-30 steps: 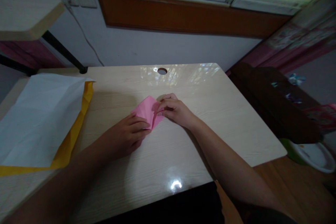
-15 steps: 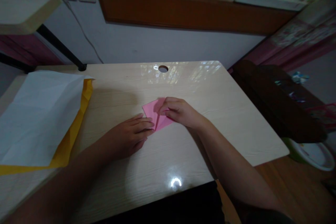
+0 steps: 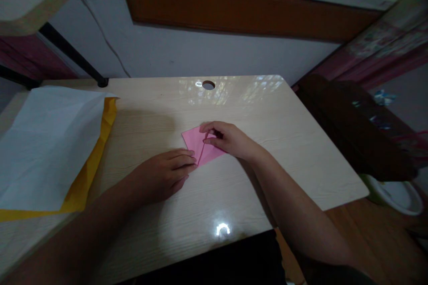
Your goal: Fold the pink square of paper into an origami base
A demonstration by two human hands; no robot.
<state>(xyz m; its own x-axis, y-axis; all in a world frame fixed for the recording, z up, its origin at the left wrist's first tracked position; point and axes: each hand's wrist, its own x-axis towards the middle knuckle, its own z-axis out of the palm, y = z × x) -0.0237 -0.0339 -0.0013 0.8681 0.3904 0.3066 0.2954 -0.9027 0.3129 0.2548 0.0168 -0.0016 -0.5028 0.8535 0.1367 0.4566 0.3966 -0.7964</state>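
Observation:
A folded sheet of pink paper [image 3: 194,139] lies on the pale wood-grain table [image 3: 214,205], with a raised fold running across its middle. My left hand [image 3: 172,171] rests flat with fingers stretched, their tips on the paper's near-left corner. From the right, my right hand [image 3: 224,138] pinches the raised fold between thumb and fingers, hiding part of the paper's upper right side.
A large white sheet [image 3: 56,142] lies over yellow paper [image 3: 92,160] at the table's left. A round cable hole [image 3: 208,85] is near the back edge. A shelf on black legs [image 3: 72,53] stands at the back left; a basin [image 3: 397,196] sits beyond the right edge.
My right hand's fingers have shifted slightly along the raised fold, and the gap between thumb and index finger shows more. My left hand stays nearly in place. The view has shifted a little.

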